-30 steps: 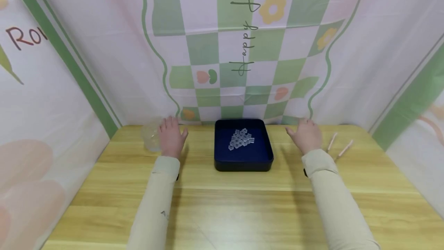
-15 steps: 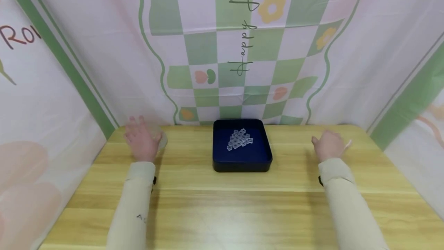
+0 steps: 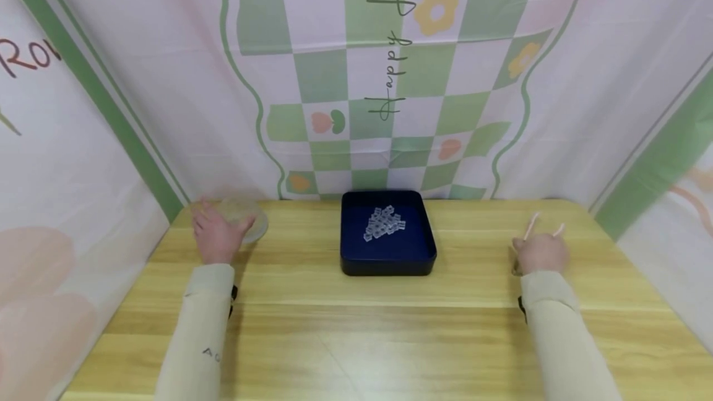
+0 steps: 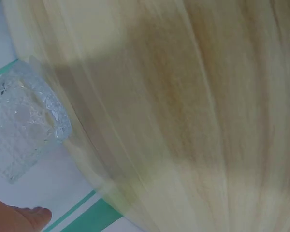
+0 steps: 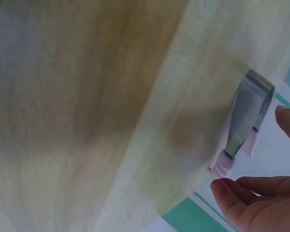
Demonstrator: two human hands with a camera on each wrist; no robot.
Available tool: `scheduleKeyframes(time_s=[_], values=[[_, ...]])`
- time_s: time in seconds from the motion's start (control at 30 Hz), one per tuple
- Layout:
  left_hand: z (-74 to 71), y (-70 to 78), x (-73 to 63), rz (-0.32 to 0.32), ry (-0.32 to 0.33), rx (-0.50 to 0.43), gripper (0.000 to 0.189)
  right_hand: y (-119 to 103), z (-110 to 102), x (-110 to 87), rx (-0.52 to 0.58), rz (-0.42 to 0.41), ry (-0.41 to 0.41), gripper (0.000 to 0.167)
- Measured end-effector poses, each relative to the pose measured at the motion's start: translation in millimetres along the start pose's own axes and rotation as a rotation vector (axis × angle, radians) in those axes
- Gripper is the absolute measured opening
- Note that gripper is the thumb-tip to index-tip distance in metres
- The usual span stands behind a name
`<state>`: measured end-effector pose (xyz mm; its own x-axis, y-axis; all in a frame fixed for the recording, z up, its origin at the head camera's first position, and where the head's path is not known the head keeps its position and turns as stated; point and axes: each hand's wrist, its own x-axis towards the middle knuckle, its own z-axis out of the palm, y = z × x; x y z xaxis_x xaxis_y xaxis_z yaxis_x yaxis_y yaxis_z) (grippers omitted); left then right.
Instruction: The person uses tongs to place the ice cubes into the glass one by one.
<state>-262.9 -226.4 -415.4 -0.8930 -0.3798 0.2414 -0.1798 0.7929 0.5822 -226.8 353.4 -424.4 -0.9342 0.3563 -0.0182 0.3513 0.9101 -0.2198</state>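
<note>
Printed cloths (image 3: 323,76) screen a wooden table (image 3: 312,339) into a curtained booth

Left hand (image 3: 217,234) shifted left in the head view: one second ago it overlapped the right side of the glass bowl (image 4: 31,116), now it's at the bowl's left, and the bowl's right edge shows past the thumb. Right hand (image 3: 543,254) went right and lower, its fingers now bent down out of sight; it was left of the tongs (image 5: 244,118), now covers their middle, pink tips poking out above it. Sleeves swung outward too, left sleeve (image 3: 195,333) further left, right sleeve (image 3: 565,333) further right. Lettering (image 3: 28,56) at left edge slid leftward, partly cut off.
</note>
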Motion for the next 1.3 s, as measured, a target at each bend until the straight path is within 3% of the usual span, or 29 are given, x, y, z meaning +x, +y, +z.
scheduleKeyframes(time_s=[0.17, 0.47, 0.83, 1.0, 1.13, 1.3], values=[[-0.2, -1.0, 2.2, -0.038, -0.110, -0.049, 0.116, 1.7, 4.6, -5.1, -0.006, -0.018, -0.016, 0.056], [3.1, 2.3, 2.6, -0.073, -0.187, -0.042, 0.112, 7.0, 9.6, -4.7, 0.047, -0.010, -0.006, 0.046], [5.7, 3.0, 4.6, -0.150, -0.232, -0.100, 0.108, 8.7, 10.5, -5.6, 0.094, 0.049, 0.012, 0.028], [7.1, 2.1, 4.0, -0.135, -0.208, -0.104, 0.103, 9.7, 11.8, -4.9, 0.096, 0.057, 0.018, 0.030], [7.0, 3.1, 2.9, -0.130, -0.216, -0.131, 0.100, 16.3, 13.1, -1.5, 0.033, 0.044, 0.022, 0.028], [5.7, 4.8, 1.3, -0.144, -0.238, -0.182, 0.100, 19.3, 13.1, 1.0, 0.084, 0.112, 0.048, 0.024]])
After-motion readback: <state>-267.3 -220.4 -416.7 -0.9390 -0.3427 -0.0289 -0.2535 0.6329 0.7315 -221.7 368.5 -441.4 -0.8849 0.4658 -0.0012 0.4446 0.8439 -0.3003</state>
